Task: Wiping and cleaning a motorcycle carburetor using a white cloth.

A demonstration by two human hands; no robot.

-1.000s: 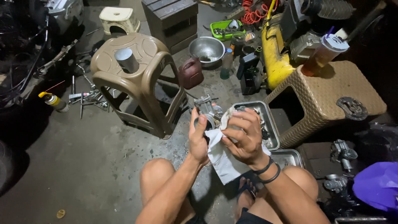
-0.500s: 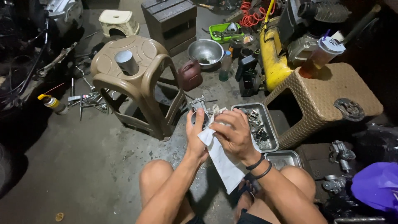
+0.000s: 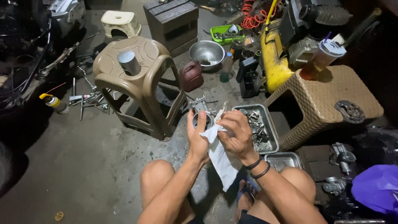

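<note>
My left hand (image 3: 197,137) grips a small round metal engine part (image 3: 202,119) with a dark bore, held upright in front of my knees. My right hand (image 3: 236,135) pinches a white cloth (image 3: 222,159) and presses it against the part's right side; the cloth's tail hangs down between my legs. Two dark bands sit on my right wrist. Both hands are above the concrete floor, just left of a metal tray (image 3: 271,143) of small parts.
A brown plastic stool (image 3: 141,79) with a metal cylinder (image 3: 128,62) on top stands ahead on the left. A wicker stool (image 3: 327,99) bearing a lidded drink cup (image 3: 321,58) is on the right. Loose tools (image 3: 89,99), a steel bowl (image 3: 206,52), a yellow machine (image 3: 275,62) and a second tray (image 3: 286,159) surround me.
Both hands with the part and cloth have shifted slightly up and left. The right hand has turned the cloth around the part's side.
</note>
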